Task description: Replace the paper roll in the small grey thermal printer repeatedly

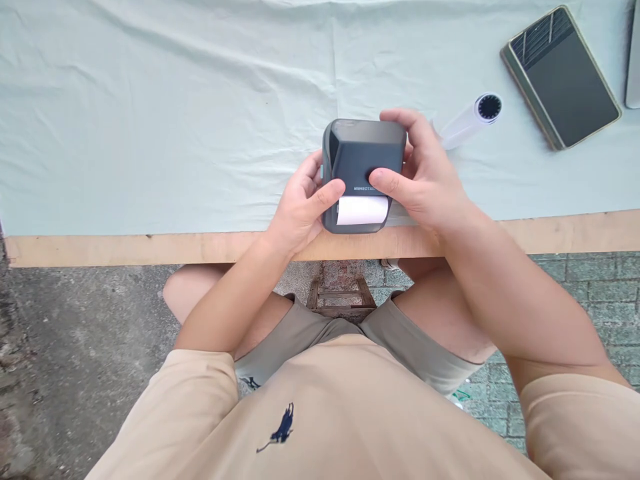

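Observation:
A dark label printer (367, 157) is held between my two hands above the table's near edge. White label paper (363, 210) shows at its lower slot. My left hand (305, 197) is closed around the printer's left side, its thumb lying on the front by the paper. On the opposite side my right hand (425, 170) grips the body, thumb pressed on the front face and fingers partly hidden behind it. Just beyond my right hand lies a white paper roll (470, 121) with a black core end.
A dark flat device with a glossy screen (563, 77) rests at the back right. Part of a grey object (633, 60) shows at the right edge. A pale cloth (165, 120) covers the table, whose bare wooden edge (125, 249) runs in front of me.

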`<state>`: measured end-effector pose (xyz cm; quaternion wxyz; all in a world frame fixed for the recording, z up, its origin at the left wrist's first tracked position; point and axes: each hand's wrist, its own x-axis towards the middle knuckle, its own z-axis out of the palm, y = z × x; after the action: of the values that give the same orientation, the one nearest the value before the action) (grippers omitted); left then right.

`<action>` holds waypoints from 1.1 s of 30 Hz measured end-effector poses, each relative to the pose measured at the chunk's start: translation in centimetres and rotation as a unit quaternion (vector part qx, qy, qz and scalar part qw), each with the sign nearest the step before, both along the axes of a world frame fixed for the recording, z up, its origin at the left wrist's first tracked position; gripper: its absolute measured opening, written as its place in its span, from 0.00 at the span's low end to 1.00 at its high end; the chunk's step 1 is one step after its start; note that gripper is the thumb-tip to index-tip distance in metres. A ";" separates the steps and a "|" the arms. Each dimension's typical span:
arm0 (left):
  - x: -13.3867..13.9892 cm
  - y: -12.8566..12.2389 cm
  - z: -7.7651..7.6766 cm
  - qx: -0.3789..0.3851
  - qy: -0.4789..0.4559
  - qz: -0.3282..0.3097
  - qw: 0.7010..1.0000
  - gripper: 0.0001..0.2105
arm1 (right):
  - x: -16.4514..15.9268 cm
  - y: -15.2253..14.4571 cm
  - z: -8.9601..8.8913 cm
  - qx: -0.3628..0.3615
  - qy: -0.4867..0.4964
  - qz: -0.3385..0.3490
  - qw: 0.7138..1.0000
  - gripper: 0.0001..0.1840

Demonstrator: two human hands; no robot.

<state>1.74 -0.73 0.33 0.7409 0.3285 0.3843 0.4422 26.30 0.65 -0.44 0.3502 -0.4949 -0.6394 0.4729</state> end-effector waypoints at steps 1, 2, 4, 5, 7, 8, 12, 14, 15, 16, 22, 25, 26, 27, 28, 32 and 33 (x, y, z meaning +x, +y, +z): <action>0.2 0.0 0.1 -0.003 -0.002 0.008 1.000 0.41 | -0.1 0.0 0.1 -0.010 0.012 -0.004 1.000 0.57; 0.3 -0.1 0.2 -0.006 -0.004 0.018 1.000 0.40 | -0.3 0.0 0.2 -0.017 0.022 -0.007 1.000 0.60; 0.6 -0.1 0.3 -0.016 -0.008 0.033 0.999 0.40 | -0.6 0.0 0.3 -0.021 0.032 -0.012 0.999 0.64; 0.6 -0.1 0.3 -0.022 -0.010 0.041 0.999 0.39 | -0.7 0.0 0.3 -0.018 0.033 -0.014 0.999 0.66; 0.7 -0.1 0.3 -0.031 -0.014 0.052 0.998 0.38 | -0.7 0.1 0.3 -0.017 0.029 -0.013 0.999 0.66; 0.7 -0.1 0.2 -0.034 -0.014 0.055 0.998 0.37 | -0.6 0.2 0.3 -0.019 0.026 -0.009 0.999 0.67; 0.7 0.2 -0.1 -0.026 -0.012 0.055 0.998 0.26 | -0.4 0.7 0.3 -0.032 0.016 0.018 0.999 0.62; 0.6 0.4 -0.3 -0.033 -0.007 0.070 0.997 0.20 | -0.4 0.9 0.3 -0.042 0.023 0.019 0.999 0.55; 0.6 0.5 -0.4 -0.043 -0.003 0.077 0.996 0.19 | -0.4 0.9 0.3 -0.047 0.030 0.015 0.998 0.52; 0.6 0.6 -0.4 -0.054 -0.001 0.080 0.995 0.19 | -0.4 0.9 0.4 -0.049 0.037 0.012 0.998 0.51; 0.2 0.9 -0.2 -0.060 -0.009 0.052 0.997 0.16 | -0.1 0.9 1.0 -0.030 0.054 0.054 0.997 0.58; -0.1 1.0 -0.5 -0.055 -0.003 0.067 0.996 0.14 | 0.9 1.0 1.3 -0.041 0.031 0.083 0.995 0.63; -0.1 1.0 -0.6 -0.055 0.001 0.069 0.996 0.13 | 1.4 1.0 1.3 -0.042 0.021 0.099 0.994 0.65; -0.2 1.1 -0.7 -0.055 0.005 0.069 0.996 0.13 | 1.9 1.0 1.3 -0.037 0.014 0.112 0.993 0.67; -0.2 1.1 -0.8 -0.056 0.009 0.064 0.996 0.13 | 2.3 0.9 1.4 -0.021 0.011 0.121 0.992 0.67; -0.2 1.2 -0.6 -0.054 0.017 0.052 0.997 0.17 | 2.4 0.8 2.8 0.123 -0.013 0.042 0.991 0.43; -0.2 1.2 -0.6 -0.053 0.017 0.055 0.997 0.17 | 2.0 0.9 3.4 0.164 -0.023 -0.005 0.986 0.32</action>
<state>1.53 0.50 -0.26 0.7251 0.2744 0.4373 0.4557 28.26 1.55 2.93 0.4142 -0.4446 -0.7137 0.3484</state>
